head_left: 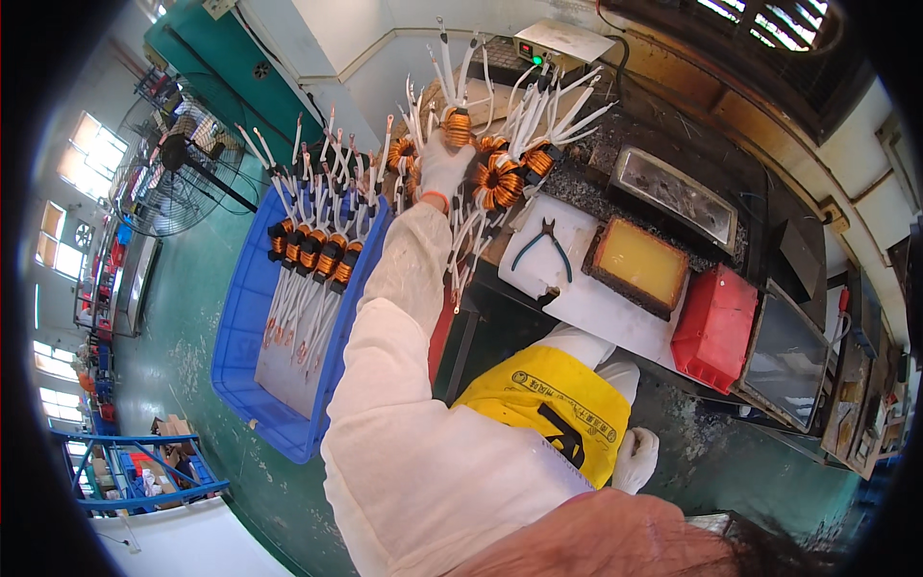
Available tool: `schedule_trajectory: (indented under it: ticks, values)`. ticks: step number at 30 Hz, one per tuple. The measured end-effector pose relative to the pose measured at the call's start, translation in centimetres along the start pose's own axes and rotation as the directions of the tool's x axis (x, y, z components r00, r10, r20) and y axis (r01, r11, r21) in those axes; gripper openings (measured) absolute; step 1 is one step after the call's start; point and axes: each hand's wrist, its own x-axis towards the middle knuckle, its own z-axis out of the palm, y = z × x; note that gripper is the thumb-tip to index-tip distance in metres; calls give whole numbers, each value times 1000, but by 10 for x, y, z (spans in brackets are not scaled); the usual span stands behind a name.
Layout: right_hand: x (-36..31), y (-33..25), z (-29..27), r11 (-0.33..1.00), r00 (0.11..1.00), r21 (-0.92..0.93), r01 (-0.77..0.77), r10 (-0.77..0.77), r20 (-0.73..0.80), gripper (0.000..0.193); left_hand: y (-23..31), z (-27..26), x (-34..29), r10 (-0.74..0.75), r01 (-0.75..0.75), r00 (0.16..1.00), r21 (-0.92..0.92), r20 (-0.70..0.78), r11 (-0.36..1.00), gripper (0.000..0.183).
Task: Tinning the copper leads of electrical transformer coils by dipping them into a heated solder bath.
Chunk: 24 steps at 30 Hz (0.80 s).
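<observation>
My left hand [446,165], in a white glove, reaches out to the bench and is closed on a copper-wound coil [458,127] with long white leads standing up from it. More ring-shaped coils [501,183] with white leads lie just right of it, several in a heap. My right hand [635,460], also gloved, hangs low beside my yellow apron [548,404]. Its fingers are curled in, and whatever they may hold is hidden. A blue crate [231,361] left of my arm holds rows of similar coils [310,252], their leads pointing up and down.
Diagonal cutters [546,248] with dark handles lie on a white board [524,274]. Beside them are a brown-rimmed tray of yellow material [642,262], a metal basin [673,197] and a red bin [713,327]. A box with a green light [558,43] stands behind; a fan [175,154] stands left.
</observation>
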Motion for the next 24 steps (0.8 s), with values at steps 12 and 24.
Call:
schedule_trajectory:
  ticks: [12, 24]
  values:
    - [22, 2, 8, 999, 1000, -26, -29, 29, 4, 9, -14, 33, 65, -257, 222, 966, 399, 33, 889, 89]
    - [17, 6, -13, 993, 1000, -116, -21, 21, 1, 8, 25, -31, 38, -25, 27, 1000, 155, -17, 988, 70]
